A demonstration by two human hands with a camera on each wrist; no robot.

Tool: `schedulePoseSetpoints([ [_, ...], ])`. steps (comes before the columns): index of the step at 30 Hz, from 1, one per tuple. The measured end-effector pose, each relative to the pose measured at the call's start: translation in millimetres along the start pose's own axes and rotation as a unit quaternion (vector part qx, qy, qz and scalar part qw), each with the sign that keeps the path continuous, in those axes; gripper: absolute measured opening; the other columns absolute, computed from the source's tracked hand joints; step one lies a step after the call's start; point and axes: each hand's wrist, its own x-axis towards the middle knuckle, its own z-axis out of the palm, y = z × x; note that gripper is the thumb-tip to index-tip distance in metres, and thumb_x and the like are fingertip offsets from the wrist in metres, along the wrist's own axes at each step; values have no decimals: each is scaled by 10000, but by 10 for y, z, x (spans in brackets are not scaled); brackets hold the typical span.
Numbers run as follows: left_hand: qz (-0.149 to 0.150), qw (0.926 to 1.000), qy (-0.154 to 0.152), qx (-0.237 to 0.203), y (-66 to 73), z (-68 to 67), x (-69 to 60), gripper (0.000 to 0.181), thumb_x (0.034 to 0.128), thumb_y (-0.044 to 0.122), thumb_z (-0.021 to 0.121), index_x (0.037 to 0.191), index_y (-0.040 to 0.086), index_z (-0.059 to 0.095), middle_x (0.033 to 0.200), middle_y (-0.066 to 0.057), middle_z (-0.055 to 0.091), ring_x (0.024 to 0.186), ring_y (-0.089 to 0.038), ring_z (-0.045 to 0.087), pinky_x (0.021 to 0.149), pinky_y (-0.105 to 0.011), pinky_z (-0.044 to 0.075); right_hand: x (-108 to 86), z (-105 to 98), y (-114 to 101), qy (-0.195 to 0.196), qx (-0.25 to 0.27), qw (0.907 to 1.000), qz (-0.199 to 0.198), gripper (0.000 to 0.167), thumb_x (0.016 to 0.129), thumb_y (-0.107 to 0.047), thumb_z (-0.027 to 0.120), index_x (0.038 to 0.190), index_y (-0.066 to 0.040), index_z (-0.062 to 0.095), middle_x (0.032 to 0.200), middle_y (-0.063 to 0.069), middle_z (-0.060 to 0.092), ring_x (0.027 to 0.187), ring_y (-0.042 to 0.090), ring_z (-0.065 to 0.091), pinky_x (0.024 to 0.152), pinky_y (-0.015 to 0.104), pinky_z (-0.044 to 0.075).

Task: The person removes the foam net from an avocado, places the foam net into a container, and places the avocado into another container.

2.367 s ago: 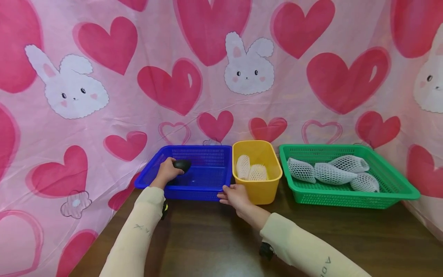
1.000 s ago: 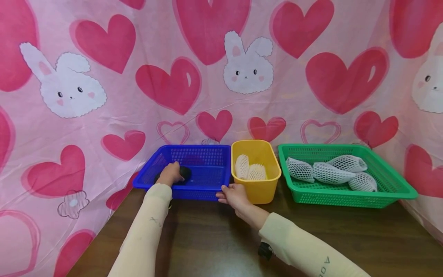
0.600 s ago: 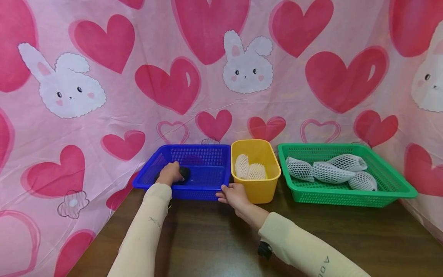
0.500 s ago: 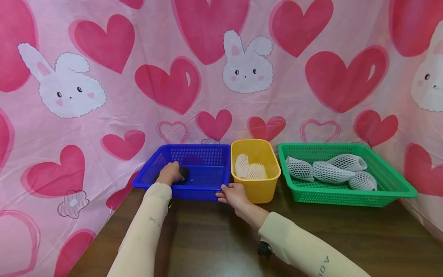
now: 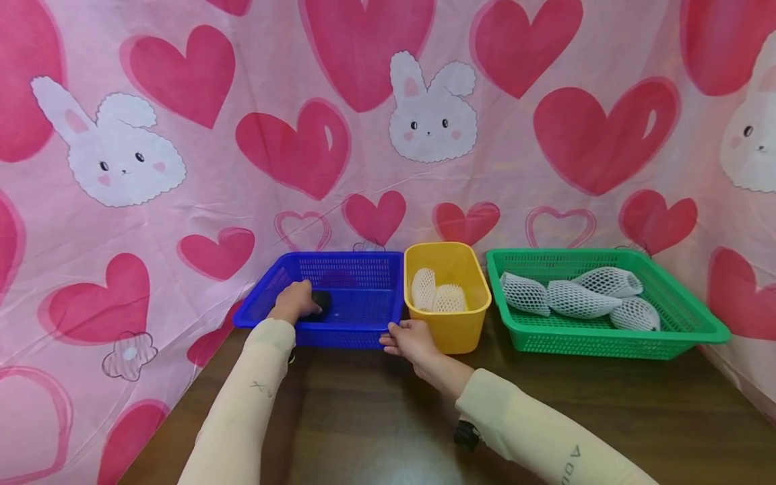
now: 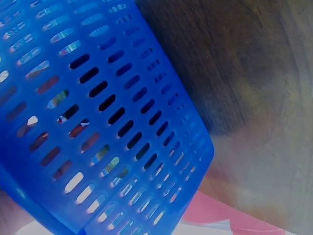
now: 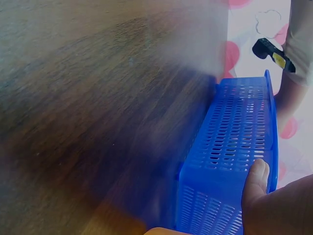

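In the head view, my left hand [image 5: 294, 301] reaches into the blue basket [image 5: 348, 328] and holds a dark, smooth, rounded object, perhaps an avocado [image 5: 322, 303]. Its thumb lies along the object's near side; the other fingers are mostly hidden. The left wrist view shows only the basket's slotted wall [image 6: 112, 103], not the object. My right hand [image 5: 415, 343] pinches the basket's front right corner. In the right wrist view its thumb [image 7: 257, 178] presses on the blue plastic near the rim.
A yellow bin [image 5: 451, 333] stands against the blue basket's right side, with two white foam-netted things [image 5: 449, 298] inside. Further right, a green basket [image 5: 606, 345] holds several netted pieces [image 5: 582, 300]. All stand on a brown wooden table [image 5: 364, 417] before a heart-patterned cloth [image 5: 376, 162].
My left hand has lowered the dark object into the blue basket, then shifted slightly left, while the object hardly moved. The right hand keeps its place at the corner.
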Motion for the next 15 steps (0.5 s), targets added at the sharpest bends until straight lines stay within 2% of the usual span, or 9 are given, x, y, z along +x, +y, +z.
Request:
schedulePoseSetpoints([
  [6,119,9998,61,-146,15,-55,-32,508,782,297,802,1079,-51,582,1095,-281,621,986,-423,602,824,-555,476,-66,-61,29,-230,-83,9995,-193,242,987,-34,527,1093,180,570,852,166,688,721,166,684,664,294,566],
  [15,403,9984,325,-237,48,-170,-181,653,812,297,771,1263,-98,512,1191,-325,580,1096,-477,554,895,-585,439,-185,-213,2,-365,-419,9983,-194,245,992,-60,532,1110,151,576,919,220,685,817,272,693,714,345,568],
])
